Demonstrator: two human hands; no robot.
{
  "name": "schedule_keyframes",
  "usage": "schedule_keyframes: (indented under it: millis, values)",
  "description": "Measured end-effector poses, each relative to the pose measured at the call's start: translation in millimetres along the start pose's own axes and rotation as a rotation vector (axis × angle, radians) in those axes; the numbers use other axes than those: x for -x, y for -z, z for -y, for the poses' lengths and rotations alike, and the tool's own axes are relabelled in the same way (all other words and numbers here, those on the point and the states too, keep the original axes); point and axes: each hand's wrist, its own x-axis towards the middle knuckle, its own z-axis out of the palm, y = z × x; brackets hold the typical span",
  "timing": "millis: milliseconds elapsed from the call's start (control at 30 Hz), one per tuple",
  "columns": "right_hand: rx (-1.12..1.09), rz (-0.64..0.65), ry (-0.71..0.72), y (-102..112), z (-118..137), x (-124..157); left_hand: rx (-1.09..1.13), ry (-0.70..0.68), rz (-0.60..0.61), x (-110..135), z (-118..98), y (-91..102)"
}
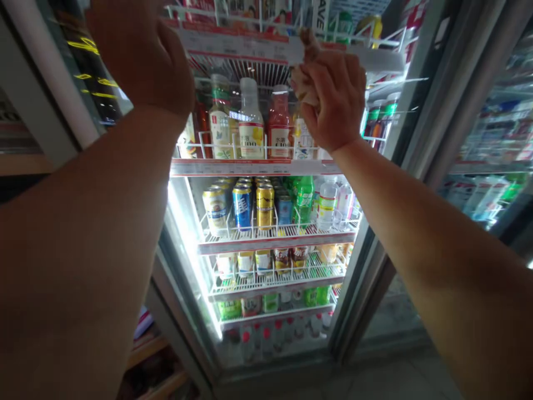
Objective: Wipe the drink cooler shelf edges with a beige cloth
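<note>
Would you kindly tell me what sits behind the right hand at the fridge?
The right hand holds a cloth at the shelf strip; a bottle shows below it, its top covered.

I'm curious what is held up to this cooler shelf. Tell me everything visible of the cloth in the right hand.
The cloth is a pale beige, crumpled wad, soft-looking; fabric or paper, I cannot tell. The right hand clenches it, one end poking above the fist. It is held up against the front strip of the top shelf, above the bottles.
</note>
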Motion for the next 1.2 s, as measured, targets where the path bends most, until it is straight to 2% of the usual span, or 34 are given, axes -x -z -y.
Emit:
schedule_keyframes:
  millis: [67, 200, 367, 500, 633, 700, 867, 900, 1000, 1067, 1200]
  values:
    - [0.003, -0.006, -0.024, 0.5, 0.5, -0.1, -0.002, 0.003, 0.008, -0.4, -0.8, 0.7]
    - [-0.007, -0.058, -0.168, -0.9, -0.2, -0.8, -0.008, -0.023, -0.018, -0.3, 3.4, -2.8]
    - [-0.026, 0.022, -0.021, -1.3, 0.1, -0.8, -0.006, -0.042, -0.040, 0.1, 6.8, -5.8]
    - [0.045, -0.072, -0.125, -1.7, -0.5, -0.4, -0.021, 0.001, -0.039, -1.6, 4.2, -5.2]
    - [0.013, -0.015, 0.005, -0.3, 0.5, 0.5, 0.024, -0.027, -0.061, -2.0, 4.0, -5.1]
    - [-0.009, -0.019, 0.021, -1.7, 0.0, 0.2, 0.011, -0.048, -0.064, -1.7, 4.5, -4.5]
    - [-0.021, -0.168, -0.220, -7.4, -3.9, -2.0, -0.036, -0.049, -0.050, -0.5, 5.0, -3.5]
    - [-0.021, -0.161, -0.217, -7.1, -4.0, -2.0, -0.023, -0.057, -0.058, -0.2, 5.2, -3.7]
    - [-0.008, -0.070, -0.075, -4.5, -2.8, -1.0, 0.024, -0.053, -0.067, 0.4, 5.4, -4.1]
    - [0.009, -0.055, -0.030, -4.1, -2.5, -0.8, 0.037, -0.031, -0.055, 0.2, 4.7, -3.5]
    - [0.005, -0.138, -0.195, -7.2, -4.4, -2.1, -0.011, 0.000, -0.034, -2.2, 2.1, -2.0]
